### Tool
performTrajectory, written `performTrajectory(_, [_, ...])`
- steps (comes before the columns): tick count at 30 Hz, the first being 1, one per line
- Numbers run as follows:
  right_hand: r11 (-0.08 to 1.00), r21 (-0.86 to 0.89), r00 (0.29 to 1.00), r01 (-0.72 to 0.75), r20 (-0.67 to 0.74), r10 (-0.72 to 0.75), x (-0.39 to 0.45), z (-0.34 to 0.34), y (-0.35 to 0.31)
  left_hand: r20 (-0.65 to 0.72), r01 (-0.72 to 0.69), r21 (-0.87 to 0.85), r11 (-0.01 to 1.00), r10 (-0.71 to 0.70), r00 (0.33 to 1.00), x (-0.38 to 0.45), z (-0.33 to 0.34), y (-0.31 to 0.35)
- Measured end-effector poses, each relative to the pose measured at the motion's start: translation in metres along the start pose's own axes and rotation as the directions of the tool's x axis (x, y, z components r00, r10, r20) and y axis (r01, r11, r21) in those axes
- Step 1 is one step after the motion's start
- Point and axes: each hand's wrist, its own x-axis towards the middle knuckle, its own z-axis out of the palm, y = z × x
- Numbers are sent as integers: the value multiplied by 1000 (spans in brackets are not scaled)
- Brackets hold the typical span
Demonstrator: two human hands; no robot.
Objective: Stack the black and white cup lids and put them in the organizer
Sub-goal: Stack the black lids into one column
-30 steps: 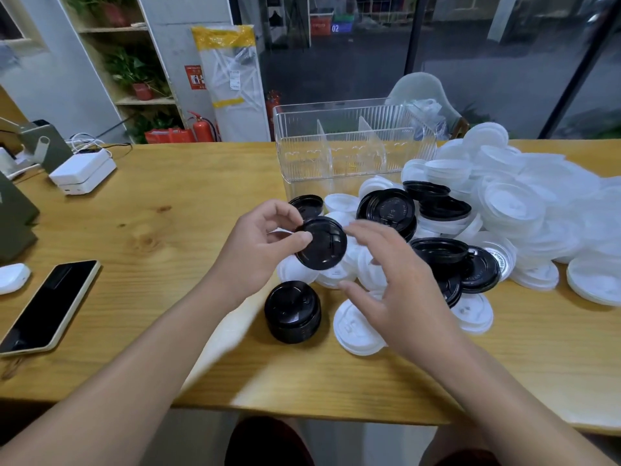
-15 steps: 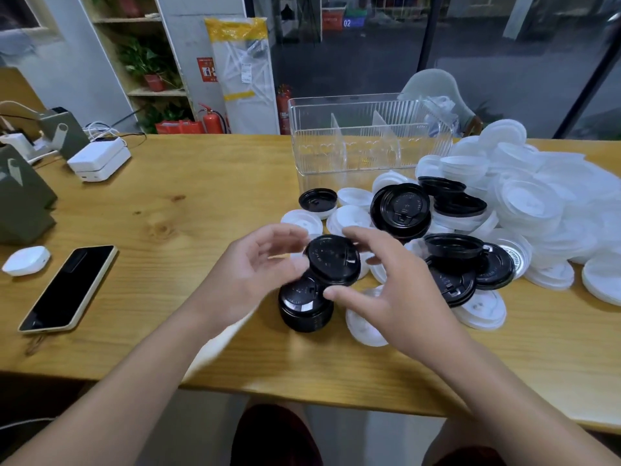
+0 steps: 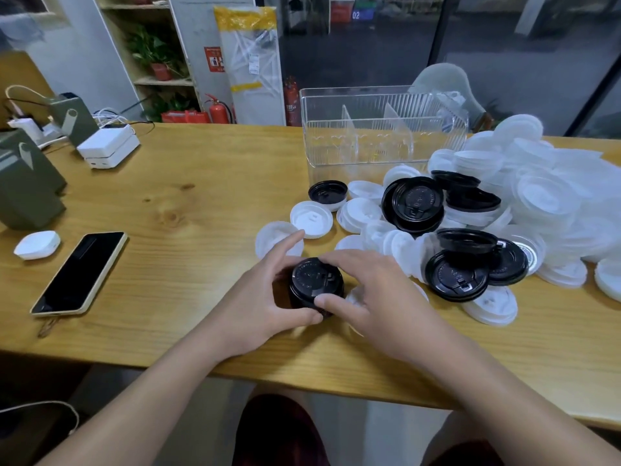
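Note:
A short stack of black lids (image 3: 316,284) stands on the wooden table (image 3: 201,183) near its front edge. My left hand (image 3: 265,297) cups the stack from the left, thumb at its front. My right hand (image 3: 373,290) grips it from the right, fingers over the top lid and thumb at the front. Behind and to the right lies a heap of loose white lids (image 3: 537,203) mixed with black lids (image 3: 415,201). The clear plastic organizer (image 3: 379,129), with dividers inside, stands behind the heap.
A phone (image 3: 80,272) lies face up at the left, beside a small white case (image 3: 37,244). Grey-green boxes (image 3: 27,183) and a white charger box (image 3: 109,146) sit at the far left. A chair (image 3: 443,82) stands behind the organizer.
Both hands brought the single black lid down from mid-air and set it on the black stack. They now close round the stack. The camera has shifted right.

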Motion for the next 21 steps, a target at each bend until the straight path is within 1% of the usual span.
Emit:
performTrajectory(3, [999, -37, 999, 32, -9, -32, 1, 0, 0, -14, 5, 5, 1000, -5, 1000, 0, 1, 0])
performTrajectory(7, [994, -61, 996, 86, 38, -84, 1, -5, -1, 0, 16, 11, 1000, -16, 1000, 1, 0, 1])
performTrajectory(11, [997, -48, 999, 54, -6, -54, -3, -9, -7, 18, -2, 24, 1000, 1, 1000, 0, -1, 2])
performTrajectory(13, [998, -51, 999, 47, 4, -47, -4, -10, -8, 66, -13, 36, 999, 11, 998, 0, -4, 2])
performTrajectory(15, [997, -69, 999, 40, 14, -39, -7, -10, -3, 101, -64, 37, 997, 59, 993, 3, -13, 7])
performTrajectory(17, [997, -72, 1000, 14, 13, -13, -11, -12, 3, 54, -131, 7, 991, 130, 990, 16, -26, 15])
performTrajectory(19, [998, -61, 1000, -6, 17, 7, -15, -15, 7, -21, -155, -13, 988, 155, 988, 42, -40, 23])
performTrajectory(20, [998, -59, 1000, -7, 20, 8, -17, -16, 8, -54, -157, 26, 987, 158, 986, 60, -45, 25])
performTrajectory(21, [998, -63, 1000, -3, 21, 5, -19, -18, 9, -72, -157, 110, 981, 165, 984, 79, -47, 24])
